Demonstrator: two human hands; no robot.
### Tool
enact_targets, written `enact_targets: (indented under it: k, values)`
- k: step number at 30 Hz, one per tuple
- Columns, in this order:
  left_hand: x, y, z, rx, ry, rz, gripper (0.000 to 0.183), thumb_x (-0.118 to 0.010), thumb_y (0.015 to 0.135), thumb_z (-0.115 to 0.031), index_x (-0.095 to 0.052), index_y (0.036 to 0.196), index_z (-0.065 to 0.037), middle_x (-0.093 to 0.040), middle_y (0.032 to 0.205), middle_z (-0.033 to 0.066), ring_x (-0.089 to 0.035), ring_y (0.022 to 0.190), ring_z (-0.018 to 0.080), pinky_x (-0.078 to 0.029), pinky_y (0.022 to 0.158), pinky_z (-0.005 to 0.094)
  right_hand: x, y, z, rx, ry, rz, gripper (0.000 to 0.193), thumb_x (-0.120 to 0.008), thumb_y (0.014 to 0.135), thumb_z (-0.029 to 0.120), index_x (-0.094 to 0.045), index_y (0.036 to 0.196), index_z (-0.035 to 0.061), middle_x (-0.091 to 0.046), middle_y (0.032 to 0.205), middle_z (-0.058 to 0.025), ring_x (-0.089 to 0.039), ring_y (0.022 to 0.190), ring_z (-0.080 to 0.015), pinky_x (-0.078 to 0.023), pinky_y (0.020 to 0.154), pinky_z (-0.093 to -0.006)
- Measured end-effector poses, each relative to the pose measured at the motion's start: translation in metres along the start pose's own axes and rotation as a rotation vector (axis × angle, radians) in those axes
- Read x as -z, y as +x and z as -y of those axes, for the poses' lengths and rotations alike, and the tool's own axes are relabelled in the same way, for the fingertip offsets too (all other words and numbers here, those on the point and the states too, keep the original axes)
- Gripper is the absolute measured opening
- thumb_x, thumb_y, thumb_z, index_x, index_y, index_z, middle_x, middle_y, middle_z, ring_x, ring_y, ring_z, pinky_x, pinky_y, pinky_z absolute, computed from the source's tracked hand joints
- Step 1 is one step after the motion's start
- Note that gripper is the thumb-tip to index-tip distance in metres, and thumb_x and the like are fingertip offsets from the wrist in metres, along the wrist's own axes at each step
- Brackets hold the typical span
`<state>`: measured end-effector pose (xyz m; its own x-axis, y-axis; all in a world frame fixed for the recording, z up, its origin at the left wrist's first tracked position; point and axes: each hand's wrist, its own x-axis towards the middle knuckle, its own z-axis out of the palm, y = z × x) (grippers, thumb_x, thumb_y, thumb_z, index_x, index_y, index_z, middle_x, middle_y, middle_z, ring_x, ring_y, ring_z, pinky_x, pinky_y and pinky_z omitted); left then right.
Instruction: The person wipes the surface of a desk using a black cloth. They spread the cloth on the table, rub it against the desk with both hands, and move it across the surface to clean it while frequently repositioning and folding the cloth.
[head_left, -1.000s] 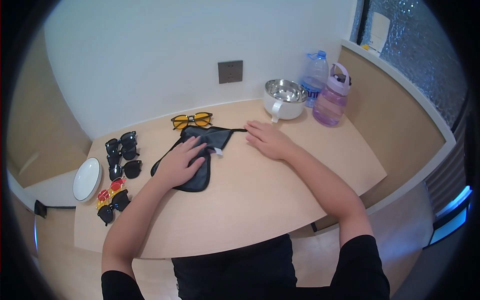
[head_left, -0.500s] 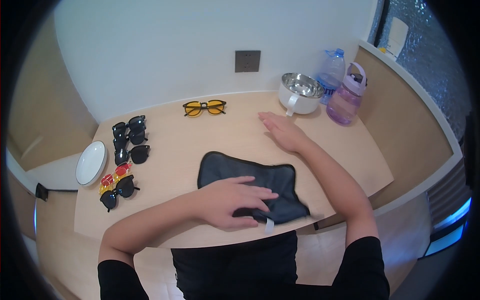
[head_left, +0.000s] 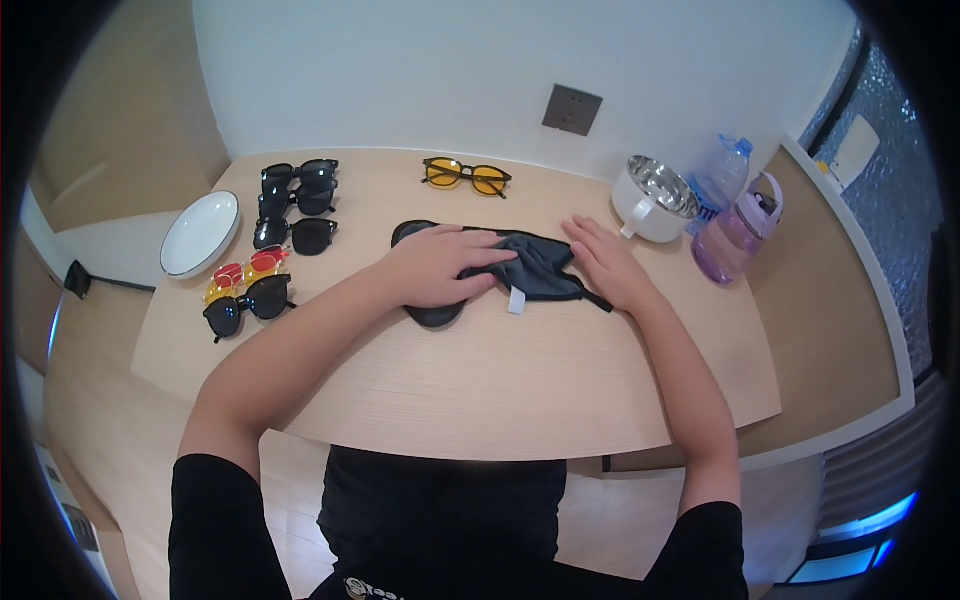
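Observation:
A dark grey cloth piece [head_left: 545,262] with black trim and a small white tag lies bunched on the table, its left end rounded and its right corner drawn to a point. My left hand [head_left: 445,267] lies palm down across the left part of it, fingers stretched to the right and hiding some of the fabric. At the cloth's right edge, my right hand [head_left: 610,265] rests with its fingers extended toward the back, at or touching the trim. Neither hand is closed around the cloth.
Yellow-lensed glasses [head_left: 466,177] lie near the wall. Several sunglasses [head_left: 295,236] are stacked in a column at the left, beside a white oval dish [head_left: 200,234]. A white-handled steel bowl [head_left: 655,200], a clear bottle [head_left: 722,175] and a purple bottle [head_left: 735,240] stand at the back right.
The cloth has moved away from the near table edge and gone from spread out to bunched. My right hand has come back from near the bowl to the cloth's right side. The view has shifted.

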<state>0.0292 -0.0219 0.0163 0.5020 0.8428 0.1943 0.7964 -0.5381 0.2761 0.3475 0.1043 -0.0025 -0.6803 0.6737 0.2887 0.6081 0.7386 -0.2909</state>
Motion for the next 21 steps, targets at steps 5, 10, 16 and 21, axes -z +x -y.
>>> enact_targets:
  k: [5, 10, 16, 21]
  values:
    - [-0.007, -0.004, 0.000, -0.034, -0.074, -0.047, 0.048, -0.064, 0.104, -0.039, -0.068, 0.147, -0.020, -0.062, 0.153, 0.0174, -0.050, 0.151, 0.0315, -0.031, 0.129, 0.0537, 0.003, -0.003, 0.001, 0.015, 0.010, 0.007, 0.052, -0.046, 0.114, 0.039, -0.057, 0.154, 0.0077, -0.049, 0.164, -0.0192, -0.042, 0.153, -0.0395, -0.034, 0.126, -0.0464]
    - [-0.003, -0.009, -0.020, -0.224, -0.250, 0.068, 0.038, -0.072, 0.101, -0.039, -0.080, 0.129, -0.015, -0.068, 0.146, 0.0174, -0.050, 0.152, 0.0335, -0.030, 0.127, 0.0597, 0.001, -0.006, -0.002, -0.005, -0.017, 0.030, 0.051, -0.048, 0.114, 0.038, -0.057, 0.154, 0.0085, -0.049, 0.165, -0.0190, -0.042, 0.154, -0.0393, -0.034, 0.127, -0.0462]
    - [-0.006, -0.022, -0.087, -0.608, -0.387, 0.234, 0.035, -0.072, 0.102, -0.044, -0.084, 0.118, -0.016, -0.063, 0.153, 0.0158, -0.048, 0.153, 0.0351, -0.029, 0.127, 0.0616, 0.006, -0.005, 0.000, -0.026, -0.002, 0.025, 0.051, -0.048, 0.113, 0.037, -0.057, 0.155, 0.0092, -0.047, 0.166, -0.0188, -0.040, 0.155, -0.0397, -0.032, 0.128, -0.0461]
    - [-0.017, -0.018, -0.084, -0.672, -0.409, 0.243, 0.036, -0.066, 0.106, -0.041, -0.078, 0.131, -0.018, -0.059, 0.159, 0.0098, -0.049, 0.152, 0.0317, -0.032, 0.127, 0.0577, 0.003, -0.004, -0.001, -0.031, 0.006, 0.034, 0.052, -0.048, 0.114, 0.038, -0.056, 0.156, 0.0093, -0.046, 0.167, -0.0191, -0.039, 0.155, -0.0398, -0.031, 0.128, -0.0463]
